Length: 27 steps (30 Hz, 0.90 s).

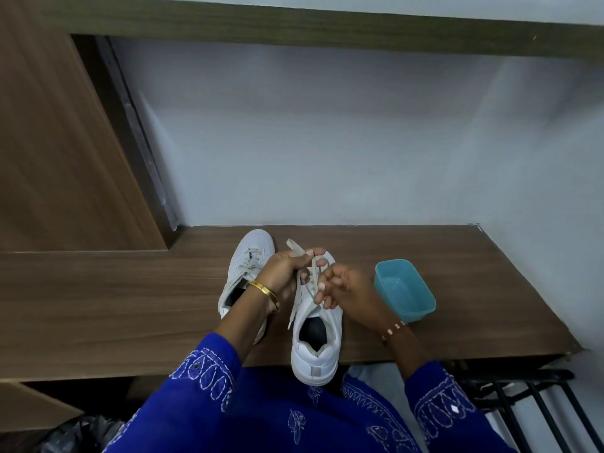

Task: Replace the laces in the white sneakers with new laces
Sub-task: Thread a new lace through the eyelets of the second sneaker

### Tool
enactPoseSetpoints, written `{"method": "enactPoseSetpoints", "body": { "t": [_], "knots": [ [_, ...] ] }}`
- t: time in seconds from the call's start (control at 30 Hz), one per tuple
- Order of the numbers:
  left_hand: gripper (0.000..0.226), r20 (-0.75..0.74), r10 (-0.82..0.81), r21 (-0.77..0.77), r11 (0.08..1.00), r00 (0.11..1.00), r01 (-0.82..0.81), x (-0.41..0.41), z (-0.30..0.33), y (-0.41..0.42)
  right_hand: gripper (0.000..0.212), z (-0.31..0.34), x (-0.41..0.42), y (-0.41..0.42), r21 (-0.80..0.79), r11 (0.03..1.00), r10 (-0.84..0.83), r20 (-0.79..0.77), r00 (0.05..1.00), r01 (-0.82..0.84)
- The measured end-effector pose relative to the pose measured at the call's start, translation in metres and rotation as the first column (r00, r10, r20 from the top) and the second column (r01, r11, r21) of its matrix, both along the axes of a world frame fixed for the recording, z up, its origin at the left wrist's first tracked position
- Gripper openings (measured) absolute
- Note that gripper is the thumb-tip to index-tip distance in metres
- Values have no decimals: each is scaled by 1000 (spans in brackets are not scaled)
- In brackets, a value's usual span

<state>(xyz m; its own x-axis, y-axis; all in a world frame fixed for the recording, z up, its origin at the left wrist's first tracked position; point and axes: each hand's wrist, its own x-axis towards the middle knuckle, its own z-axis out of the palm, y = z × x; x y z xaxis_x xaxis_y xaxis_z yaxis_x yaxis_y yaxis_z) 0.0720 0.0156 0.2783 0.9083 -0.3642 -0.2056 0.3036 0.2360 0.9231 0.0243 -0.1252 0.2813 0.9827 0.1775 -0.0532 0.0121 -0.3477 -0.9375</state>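
While the nearer white sneaker (315,335) stands at the bench's (130,305) front edge — heel overhanging it — the left hand (287,273) grips its grey lace (299,256), one end poking up past the fingers. Just beside it, the right hand (343,286) pinches the same lace over the tongue. A second, laced sneaker (243,273) lies behind the left wrist. Toward the bench's right end sits a blue tub (405,289).

Blue embroidered sleeves (209,364), gold bangle (266,293), beaded bracelet (394,330)
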Motion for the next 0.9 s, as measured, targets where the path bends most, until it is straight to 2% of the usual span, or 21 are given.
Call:
{"method": "enactPoseSetpoints", "body": {
  "t": [0.07, 0.13, 0.17, 0.23, 0.3, 0.4, 0.47, 0.53, 0.63, 0.77, 0.9],
  "knots": [
    [42, 43, -24, 26, 999, 999, 23, -2, 0, -1, 19, -6, -1, -3, -54, 999, 1, -18, 1000, -2],
    [30, 107, -51, 74, 996, 993, 43, -2, -1, 0, 19, -5, -1, -5, -100, 994, -40, 35, 999, 43],
    [22, 151, -78, 127, 990, 986, 59, -1, 0, 2, 21, -3, 0, -6, -85, 988, -118, 100, 988, 126],
    [17, 253, -152, 267, 960, 956, 82, 1, 1, 4, 23, 3, 5, -8, 34, 943, -330, 221, 918, 331],
    [21, 324, -211, 345, 934, 922, 92, 1, 1, 5, 18, 12, 13, -10, 137, 912, -409, 228, 884, 387],
    [23, 438, -248, 444, 896, 864, 32, 1, 0, 3, 19, 14, 25, -9, 148, 962, -242, 75, 967, 230],
    [22, 539, -282, 524, 850, 794, -55, 2, -2, 2, 22, 8, 26, -6, 209, 966, -146, -47, 988, 152],
    [20, 646, -298, 562, 809, 702, -173, 0, -5, 3, 22, 1, 25, -6, 211, 965, -142, -84, 986, 157],
    [31, 751, -300, 545, 785, 589, -294, -3, -10, 3, 23, -5, 22, -7, 196, 972, -108, -115, 987, 129],
    [32, 801, -255, 507, 771, 542, -386, -1, -23, 1, 27, -11, 21, -6, 191, 980, -35, -142, 989, 62],
    [32, 833, -166, 432, 791, 528, -434, -5, -24, -2, 19, -11, 22, -5, 163, 983, -76, -85, 994, 89]
  ]
}}
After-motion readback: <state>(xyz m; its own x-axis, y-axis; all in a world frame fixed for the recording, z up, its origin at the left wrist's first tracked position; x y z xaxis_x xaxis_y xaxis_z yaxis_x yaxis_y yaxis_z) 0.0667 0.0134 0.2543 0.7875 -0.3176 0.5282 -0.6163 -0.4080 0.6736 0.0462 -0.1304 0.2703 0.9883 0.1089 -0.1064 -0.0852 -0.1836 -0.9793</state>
